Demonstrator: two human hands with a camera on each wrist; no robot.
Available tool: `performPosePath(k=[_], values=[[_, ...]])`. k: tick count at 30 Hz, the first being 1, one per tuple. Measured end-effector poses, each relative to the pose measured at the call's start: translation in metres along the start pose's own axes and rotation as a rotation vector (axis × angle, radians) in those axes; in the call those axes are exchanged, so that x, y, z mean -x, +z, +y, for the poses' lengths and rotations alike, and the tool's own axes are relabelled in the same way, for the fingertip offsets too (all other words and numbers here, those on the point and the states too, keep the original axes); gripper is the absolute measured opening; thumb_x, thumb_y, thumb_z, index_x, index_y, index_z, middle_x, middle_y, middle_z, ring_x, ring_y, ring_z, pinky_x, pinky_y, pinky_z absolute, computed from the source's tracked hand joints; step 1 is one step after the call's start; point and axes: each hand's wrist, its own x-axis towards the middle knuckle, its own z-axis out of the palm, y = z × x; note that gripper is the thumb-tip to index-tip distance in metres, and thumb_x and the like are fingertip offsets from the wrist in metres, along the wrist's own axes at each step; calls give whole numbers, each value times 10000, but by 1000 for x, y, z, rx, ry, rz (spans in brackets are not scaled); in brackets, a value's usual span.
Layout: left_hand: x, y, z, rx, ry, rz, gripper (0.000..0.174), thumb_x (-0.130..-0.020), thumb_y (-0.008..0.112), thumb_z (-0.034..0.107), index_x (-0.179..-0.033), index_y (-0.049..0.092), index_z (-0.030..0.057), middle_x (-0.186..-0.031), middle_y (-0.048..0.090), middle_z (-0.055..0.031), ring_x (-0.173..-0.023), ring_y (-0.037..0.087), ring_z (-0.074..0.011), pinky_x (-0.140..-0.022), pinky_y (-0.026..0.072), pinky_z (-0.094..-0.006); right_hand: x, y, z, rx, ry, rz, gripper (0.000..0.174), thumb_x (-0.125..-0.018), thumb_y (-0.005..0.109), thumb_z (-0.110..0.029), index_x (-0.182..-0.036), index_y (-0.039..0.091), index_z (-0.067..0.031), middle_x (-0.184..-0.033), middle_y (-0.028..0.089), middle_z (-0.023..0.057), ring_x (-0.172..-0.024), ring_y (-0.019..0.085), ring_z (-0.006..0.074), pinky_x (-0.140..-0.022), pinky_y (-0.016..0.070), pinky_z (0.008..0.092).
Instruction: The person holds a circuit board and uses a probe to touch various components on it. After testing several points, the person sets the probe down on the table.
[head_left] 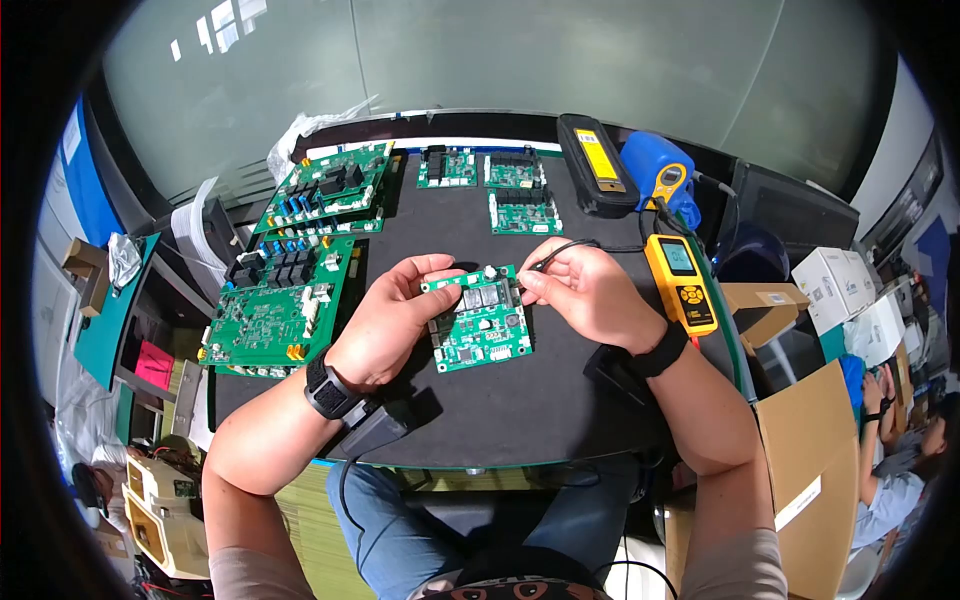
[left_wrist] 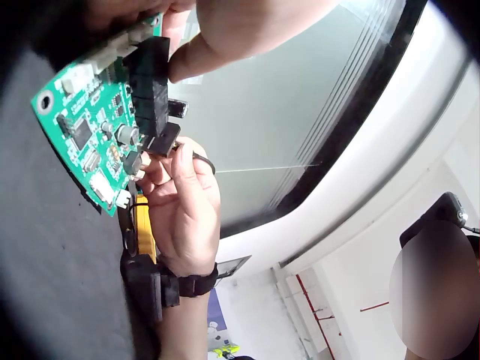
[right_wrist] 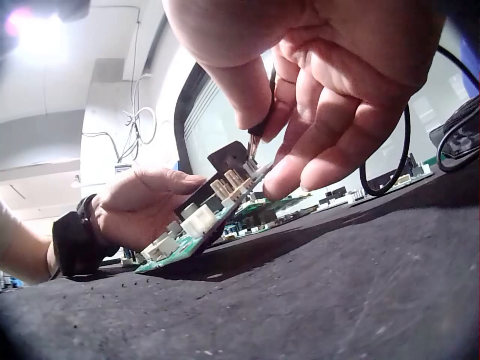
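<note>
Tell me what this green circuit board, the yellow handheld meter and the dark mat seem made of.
Green circuit board: probably fibreglass laminate with a smooth green coating; it's thin and flat.
Yellow handheld meter: likely moulded plastic, smooth, with rounded corners.
Dark mat: rubber or fabric, unclear which; its matte surface looks speckled.

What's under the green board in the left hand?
The dark mat lies below the tilted green board. From above, the board covers the patch of mat right beneath it, so I can't see that bit.
</note>
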Motion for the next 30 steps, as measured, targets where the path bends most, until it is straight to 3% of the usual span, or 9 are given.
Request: performPosePath(k=[6, 14, 17, 18, 19, 21, 22, 23, 30], values=[[-3, -7, -3, -64, -15, -48, 366, -1004, 637, 46, -1344, 503, 19, -1259, 653, -95, -1120, 650, -168, -973, 540, -334, 0, -1, -1, 50, -13, 4, 108, -1016, 612, -65, -1067, 617, 30, -916, 693, 65, -864, 695, 122, -775, 552, 257], [0, -2, 0, -73, -88, -52, 330, -974, 682, 30, -1278, 557, 45, -1164, 660, -41, -987, 681, -138, -820, 587, -314, -2, -1, -3, 46, 72, 33, 146, -1023, 621, -134, -1082, 635, -1, -923, 697, 49, -891, 688, 107, -773, 552, 256], [-1, -3, -6, -19, -55, -35, 295, -1008, 635, 51, -1289, 549, 45, -1162, 642, -39, -1026, 658, -138, -843, 578, -329, -3, 4, -11, 21, 114, 94, 152, -1028, 613, -142, -1098, 637, -9, -1059, 719, 77, -985, 699, 131, -801, 548, 253], [-1, 0, -5, 14, -26, 5, 307, -1007, 631, 49, -1299, 536, 25, -1161, 627, -58, -985, 660, -134, -798, 577, -299, -3, 0, -10, 25, 93, 87, 125, -1032, 597, -101, -1109, 596, -3, -1232, 702, 177, -1057, 717, 209, -846, 573, 283], [-1, 2, -5, 48, 2, 43, 321, -1007, 626, 47, -1309, 524, 4, -1160, 612, -77, -943, 663, -131, -754, 577, -270, -3, -1, -10, 21, 88, 77, 125, -1032, 597, -101, -1109, 596, -3, -1232, 702, 177, -1057, 717, 209, -846, 573, 283], [1, 7, -1, 77, 20, 96, 344, -1018, 605, 53, -1339, 498, -7, -1188, 596, -95, -958, 667, -154, -773, 583, -288, -2, 0, -10, 19, 62, 109, 167, -1026, 609, -122, -1125, 620, 13, -1157, 716, 115, -1030, 698, 155, -865, 543, 258], [-1, 5, -3, 69, 19, 86, 363, -1023, 598, 60, -1357, 479, -12, -1192, 591, -110, -964, 669, -172, -780, 588, -300, -3, 0, -10, -11, 48, 68, 154, -1016, 616, -90, -1118, 618, 24, -1168, 710, 128, -1053, 685, 151, -912, 539, 271], [-2, 2, -3, 22, -14, 65, 357, -1037, 574, 55, -1380, 482, 27, -1215, 603, -88, -1062, 645, -167, -906, 573, -367, -3, 1, -8, -20, 46, 49, 154, -1016, 616, -90, -1118, 618, 24, -1168, 710, 128, -1053, 685, 151, -912, 539, 271], [-5, -2, -7, -340, 96, 37, 453, -1005, 638, 68, -1426, 485, -6, -1226, 651, -98, -1029, 647, -120, -869, 549, -275, 1, -1, 0, 15, 79, -102, 139, -1004, 624, -45, -1110, 593, 39, -1282, 649, 184, -1170, 620, 167, -1048, 492, 301]])
